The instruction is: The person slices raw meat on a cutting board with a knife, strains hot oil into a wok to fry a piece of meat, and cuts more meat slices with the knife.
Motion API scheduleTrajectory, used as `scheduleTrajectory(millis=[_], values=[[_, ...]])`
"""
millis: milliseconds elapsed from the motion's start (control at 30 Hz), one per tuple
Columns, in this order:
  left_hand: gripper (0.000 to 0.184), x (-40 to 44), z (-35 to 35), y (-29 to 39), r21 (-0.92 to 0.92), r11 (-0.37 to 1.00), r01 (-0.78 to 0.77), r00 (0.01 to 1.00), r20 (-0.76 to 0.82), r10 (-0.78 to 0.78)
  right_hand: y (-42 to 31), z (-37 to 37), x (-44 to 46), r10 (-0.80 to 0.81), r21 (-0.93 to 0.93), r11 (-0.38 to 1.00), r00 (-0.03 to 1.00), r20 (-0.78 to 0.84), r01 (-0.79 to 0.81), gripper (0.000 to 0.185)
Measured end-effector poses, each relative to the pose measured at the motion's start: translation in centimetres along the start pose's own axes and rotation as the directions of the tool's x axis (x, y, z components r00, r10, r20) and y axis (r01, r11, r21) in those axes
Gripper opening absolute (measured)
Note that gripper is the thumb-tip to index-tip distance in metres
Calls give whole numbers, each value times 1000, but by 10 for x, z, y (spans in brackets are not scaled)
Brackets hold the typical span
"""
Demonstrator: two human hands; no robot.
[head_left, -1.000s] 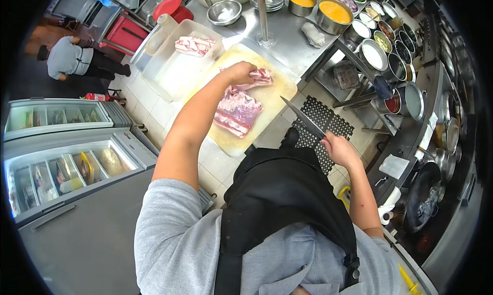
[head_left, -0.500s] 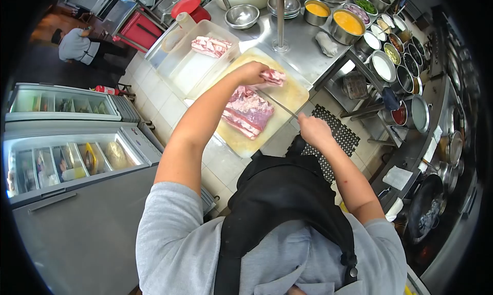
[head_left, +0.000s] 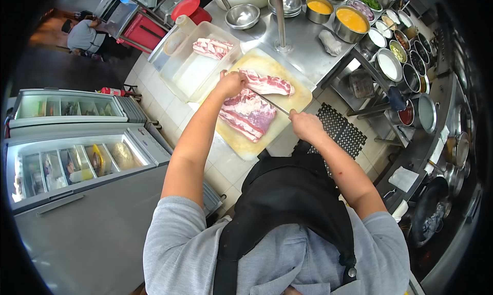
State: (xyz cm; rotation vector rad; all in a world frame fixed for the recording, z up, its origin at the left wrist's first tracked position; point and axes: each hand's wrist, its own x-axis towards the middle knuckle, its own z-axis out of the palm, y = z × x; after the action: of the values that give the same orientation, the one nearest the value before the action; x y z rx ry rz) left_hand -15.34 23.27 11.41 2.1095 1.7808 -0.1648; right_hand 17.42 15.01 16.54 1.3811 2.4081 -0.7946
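A slab of raw pork belly (head_left: 251, 112) lies on the yellowed cutting board (head_left: 241, 148). Just beyond it a long pork strip (head_left: 272, 84) lies on the board, parted from the slab over most of its length. My left hand (head_left: 232, 83) is closed at the far-left end of the strip, its fingertips partly hidden. My right hand (head_left: 306, 126) grips the handle of a knife (head_left: 272, 104). The blade lies between strip and slab, its tip close to my left fingers.
A clear plastic tub (head_left: 187, 71) holding another pork piece (head_left: 213, 48) stands left of the board. Metal bowls (head_left: 242, 17) and pots of orange liquid (head_left: 352, 23) are on the steel table. Open freezers (head_left: 77, 166) are left; a stove with a wok (head_left: 430, 210) is right. Another person (head_left: 84, 35) bends far left.
My left hand has moved left and nearer to me along the meat. The strip, lifted and bunched before, now lies stretched out on the board. My right hand and the knife have shifted slightly left.
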Motion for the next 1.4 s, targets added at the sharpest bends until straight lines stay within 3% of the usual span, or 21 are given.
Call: scheduleTrajectory(millis=[33, 100, 133, 267, 333, 367, 433, 467, 567, 800, 1000, 1400], values=[[25, 0, 3, -1, -2, 1000, 2, 1000, 7, -2, -1, -2, -1, -8, 0, 1000, 1000, -1, 8, 25], [38, -1, 5, -1, 74, 992, -107, 985, -130, 116, 1, 0, 3, -20, -1, 1000, 1000, 4, 20, 24], [49, -2, 6, 1, 59, 994, -90, 992, -83, 95, 2, 5, 7, -41, -6, 999, 999, -21, 41, 24], [49, -5, 18, 0, 28, 993, -114, 978, -172, 117, -5, 4, 21, -78, -5, 997, 996, -41, 78, 24], [44, -4, 21, -5, -154, 985, -77, 922, -388, 11, -7, 4, 24, -80, 1, 997, 996, -46, 80, 23], [44, -6, 23, -8, -155, 985, -79, 924, -381, 14, -7, 4, 26, -82, 3, 997, 995, -56, 83, 23], [40, -16, 27, -7, -124, 992, -10, 974, -226, -18, -11, 4, 25, -66, 20, 998, 997, -36, 66, 23], [40, -17, 34, -6, -111, 993, -31, 956, -293, -3, -12, 4, 25, -56, 29, 998, 998, -19, 56, 22], [44, -18, 26, -3, -44, 998, -39, 956, -291, 25, -19, 7, 24, -38, 63, 997, 999, -21, 39, 22], [54, -19, 22, -1, -16, 1000, -1, 979, -204, -2, -31, 1, 26, -17, 59, 998, 1000, -20, 18, 21], [53, -20, 17, 0, -22, 1000, 9, 983, -181, -13, -31, 1, 38, -45, 94, 995, 999, 18, 44, 19], [45, -20, 11, 9, 58, 997, 47, 994, -105, -41, -30, 30, 106, -127, 82, 987, 985, -114, 136, 20]])
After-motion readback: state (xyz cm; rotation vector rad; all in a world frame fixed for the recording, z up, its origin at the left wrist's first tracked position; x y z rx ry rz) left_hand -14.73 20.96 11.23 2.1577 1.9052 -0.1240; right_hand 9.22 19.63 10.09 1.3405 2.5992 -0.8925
